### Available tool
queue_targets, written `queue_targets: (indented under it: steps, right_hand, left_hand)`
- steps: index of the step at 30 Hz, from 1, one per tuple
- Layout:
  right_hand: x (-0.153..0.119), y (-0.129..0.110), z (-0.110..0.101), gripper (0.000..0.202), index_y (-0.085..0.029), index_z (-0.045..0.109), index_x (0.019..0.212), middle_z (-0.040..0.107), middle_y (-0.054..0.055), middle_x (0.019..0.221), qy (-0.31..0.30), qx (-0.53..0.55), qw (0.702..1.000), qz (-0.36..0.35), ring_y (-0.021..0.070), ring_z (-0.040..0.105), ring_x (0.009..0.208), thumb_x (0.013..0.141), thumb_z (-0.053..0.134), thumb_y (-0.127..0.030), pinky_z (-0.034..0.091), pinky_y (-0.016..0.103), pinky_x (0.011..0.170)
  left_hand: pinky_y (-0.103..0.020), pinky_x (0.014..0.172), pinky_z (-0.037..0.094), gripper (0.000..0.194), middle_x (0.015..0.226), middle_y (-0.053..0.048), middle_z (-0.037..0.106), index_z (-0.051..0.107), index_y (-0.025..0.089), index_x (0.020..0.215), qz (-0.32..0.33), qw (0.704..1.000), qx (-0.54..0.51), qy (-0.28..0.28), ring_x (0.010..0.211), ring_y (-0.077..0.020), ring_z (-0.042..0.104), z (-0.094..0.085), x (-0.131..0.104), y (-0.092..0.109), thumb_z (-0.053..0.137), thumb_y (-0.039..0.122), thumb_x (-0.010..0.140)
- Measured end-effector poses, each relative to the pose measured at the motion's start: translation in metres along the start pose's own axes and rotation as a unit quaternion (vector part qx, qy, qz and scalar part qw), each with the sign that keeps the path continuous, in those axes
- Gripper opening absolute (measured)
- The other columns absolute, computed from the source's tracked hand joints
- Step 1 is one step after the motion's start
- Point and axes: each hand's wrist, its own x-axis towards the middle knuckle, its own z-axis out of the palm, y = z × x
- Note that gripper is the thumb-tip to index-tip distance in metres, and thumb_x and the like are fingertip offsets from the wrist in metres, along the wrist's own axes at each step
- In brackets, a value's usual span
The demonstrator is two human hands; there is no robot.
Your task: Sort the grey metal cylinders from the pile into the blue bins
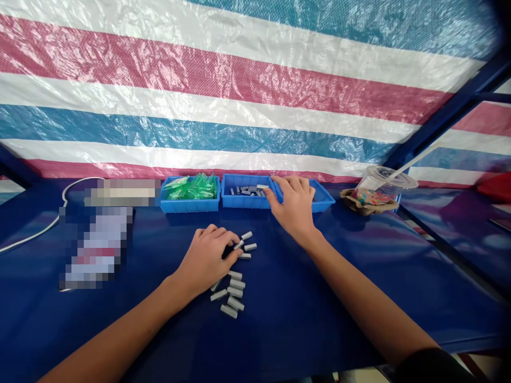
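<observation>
My left hand (209, 255) is closed, with thumb and forefinger around a small pale grey block (238, 244) just above the blue tabletop. Close to its fingertips lie a few similar blocks (250, 247), and several more grey blocks (236, 292) are scattered below the wrist. My right hand (294, 205) is over the right blue bin (325, 199), thumb and forefinger apart beside the wall it shares with the middle blue bin (245, 201). That middle bin contains several small grey and dark pieces. The right bin's contents are mostly hidden by my hand.
A left blue bin (189, 206) holds green plastic packets (195, 187). To the right, a clear plastic cup (377, 186) with a straw stands in brown paper. Blurred-out items and a white cable (64, 199) lie at left. Striped plastic sheeting (223, 80) hangs behind the table.
</observation>
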Motion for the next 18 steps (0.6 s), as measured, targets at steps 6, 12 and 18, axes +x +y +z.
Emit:
queue_targets:
  steps: [6,12,18]
  right_hand:
    - [-0.021,-0.010,-0.003,0.022,-0.020,0.059,0.105,0.063,0.009,0.093,-0.097,0.050,0.993,-0.038,0.0277,0.049,0.099,0.089,0.050,-0.031,0.035,0.044,0.083]
    - [-0.031,-0.032,-0.013,0.016,-0.019,0.061,0.099,0.061,0.007,0.094,-0.267,0.157,0.937,-0.161,0.0229,0.049,0.099,0.088,0.051,-0.023,0.036,0.038,0.080]
    - [-0.045,-0.043,-0.002,0.010,-0.018,0.061,0.090,0.060,0.008,0.095,-0.295,0.139,0.937,-0.122,0.0237,0.047,0.100,0.086,0.056,-0.025,0.037,0.038,0.077]
  left_hand:
    - [-0.039,0.077,0.032,0.015,0.084,-0.002,0.069,0.065,0.023,0.083,-0.046,0.998,0.030,0.017,0.088,-0.0232,0.053,0.004,0.001,-0.001,0.053,0.032,0.086]
    - [-0.041,0.078,0.030,0.019,0.087,0.000,0.069,0.065,0.025,0.090,-0.065,0.997,0.046,0.018,0.090,-0.0229,0.054,0.002,0.003,-0.010,0.046,0.025,0.089]
    - [-0.041,0.080,0.029,0.024,0.085,0.001,0.070,0.064,0.025,0.088,-0.069,0.997,0.022,0.017,0.085,-0.0203,0.055,0.004,0.003,-0.008,0.040,0.026,0.092]
